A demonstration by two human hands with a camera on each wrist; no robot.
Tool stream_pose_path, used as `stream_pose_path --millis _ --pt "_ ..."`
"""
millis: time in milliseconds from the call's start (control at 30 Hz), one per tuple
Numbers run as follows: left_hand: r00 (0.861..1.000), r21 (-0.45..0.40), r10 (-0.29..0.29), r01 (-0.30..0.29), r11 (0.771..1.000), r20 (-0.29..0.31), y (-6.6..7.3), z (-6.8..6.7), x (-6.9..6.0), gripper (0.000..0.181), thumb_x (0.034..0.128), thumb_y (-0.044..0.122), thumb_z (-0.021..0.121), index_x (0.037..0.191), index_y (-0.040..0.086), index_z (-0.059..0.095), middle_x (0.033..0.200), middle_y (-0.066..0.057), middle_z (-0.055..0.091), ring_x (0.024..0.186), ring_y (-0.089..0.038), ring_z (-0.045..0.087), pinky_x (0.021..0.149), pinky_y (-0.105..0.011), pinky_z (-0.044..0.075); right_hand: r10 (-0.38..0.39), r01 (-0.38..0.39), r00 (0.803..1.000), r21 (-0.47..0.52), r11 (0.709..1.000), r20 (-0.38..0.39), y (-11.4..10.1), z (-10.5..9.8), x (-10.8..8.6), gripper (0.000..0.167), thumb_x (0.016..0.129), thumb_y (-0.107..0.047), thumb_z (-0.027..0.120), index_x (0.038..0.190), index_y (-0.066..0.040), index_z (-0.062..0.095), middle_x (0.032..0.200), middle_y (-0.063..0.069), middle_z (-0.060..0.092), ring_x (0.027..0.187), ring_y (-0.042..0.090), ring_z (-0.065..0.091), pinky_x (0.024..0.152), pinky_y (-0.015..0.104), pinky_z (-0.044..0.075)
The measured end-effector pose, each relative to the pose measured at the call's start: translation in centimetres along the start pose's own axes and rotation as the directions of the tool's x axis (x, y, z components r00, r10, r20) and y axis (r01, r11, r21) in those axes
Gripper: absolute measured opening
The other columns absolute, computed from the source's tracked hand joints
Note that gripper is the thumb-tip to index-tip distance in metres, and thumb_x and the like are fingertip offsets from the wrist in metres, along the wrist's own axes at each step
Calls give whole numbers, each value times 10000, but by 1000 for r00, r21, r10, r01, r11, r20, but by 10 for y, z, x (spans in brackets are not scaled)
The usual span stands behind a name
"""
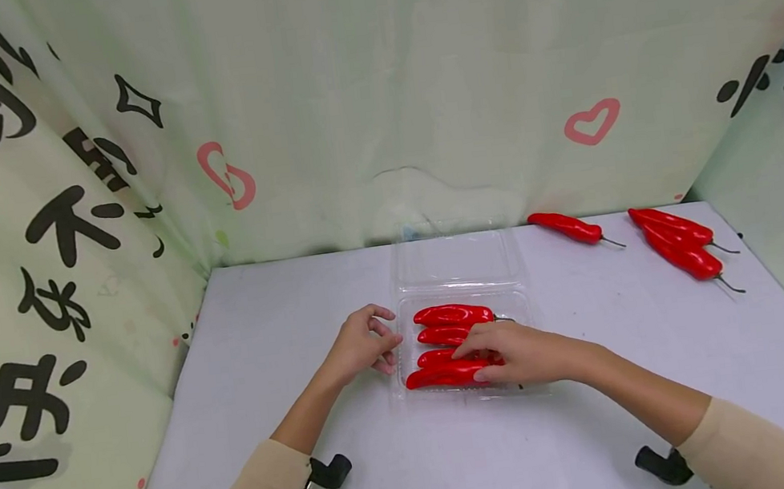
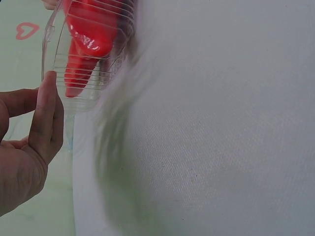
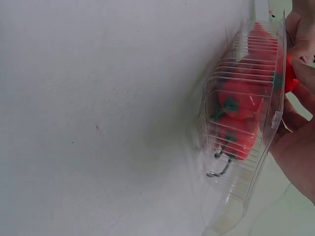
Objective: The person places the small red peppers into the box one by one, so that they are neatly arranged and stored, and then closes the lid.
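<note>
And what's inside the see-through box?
At least four red peppers show inside the box. From above, the right hand covers parts of the nearer ones, so I can't tell whether another is hidden under it.

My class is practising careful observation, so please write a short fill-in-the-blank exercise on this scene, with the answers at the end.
1. The lid of the clear, ridged plastic box is ____, not shut.
2. The hand touching the long, shiny red peppers inside the box is the person's ____ one.
3. Outside the box, the loose red peppers on the pale table number ____ in all.

Missing words: open; right; three.
</note>
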State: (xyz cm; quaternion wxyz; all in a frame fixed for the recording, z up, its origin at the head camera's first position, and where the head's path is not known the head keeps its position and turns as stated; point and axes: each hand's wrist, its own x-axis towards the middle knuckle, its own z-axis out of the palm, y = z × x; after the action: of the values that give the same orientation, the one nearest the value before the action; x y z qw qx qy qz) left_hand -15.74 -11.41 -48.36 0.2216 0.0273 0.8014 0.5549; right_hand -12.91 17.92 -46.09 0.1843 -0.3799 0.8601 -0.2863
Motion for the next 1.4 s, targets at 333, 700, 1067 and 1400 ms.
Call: stream_pose_path --millis 333,700,1067,1400 --pt "1000 7 -10 10 1000 -8 1 0 -2 380 954 71 723 1291 20 556 910 -126 630 571 -183 664 552 -308 618 38 -39 999 38 999 23 -1 2 1 475 859 -263 847 1305 -206 695 1192 -70 664 1090 109 600 865 252 597" --pt "1000 -4 -3 3 1000 -5 0 0 -2 384 952 66 723 1294 19 556 913 -128 628 569 -186 670 555 -311 620 76 -79 996 73 994 35 0 2 0 501 833 -256 871 1300 -212 696 1186 -68 654 1076 114 596 822 203 585" --pt "1000 1 -4 4 1000 -7 0 0 0 380 953 73 724 1290 23 556 911 -127 626 567 -188 667 554 -313 620 94 -96 995 57 994 37 0 2 -1 500 828 -270 874 1293 -217 698 1163 -75 650 1063 111 594 811 201 583" --pt "1000 0 -4 4 1000 -8 0 1 1 388 954 67 721 1298 6 552 905 -127 625 568 -186 667 550 -312 620 65 -66 998 33 997 21 0 1 -2 502 845 -289 859 1311 -208 693 1177 -77 658 1072 102 596 838 216 587"
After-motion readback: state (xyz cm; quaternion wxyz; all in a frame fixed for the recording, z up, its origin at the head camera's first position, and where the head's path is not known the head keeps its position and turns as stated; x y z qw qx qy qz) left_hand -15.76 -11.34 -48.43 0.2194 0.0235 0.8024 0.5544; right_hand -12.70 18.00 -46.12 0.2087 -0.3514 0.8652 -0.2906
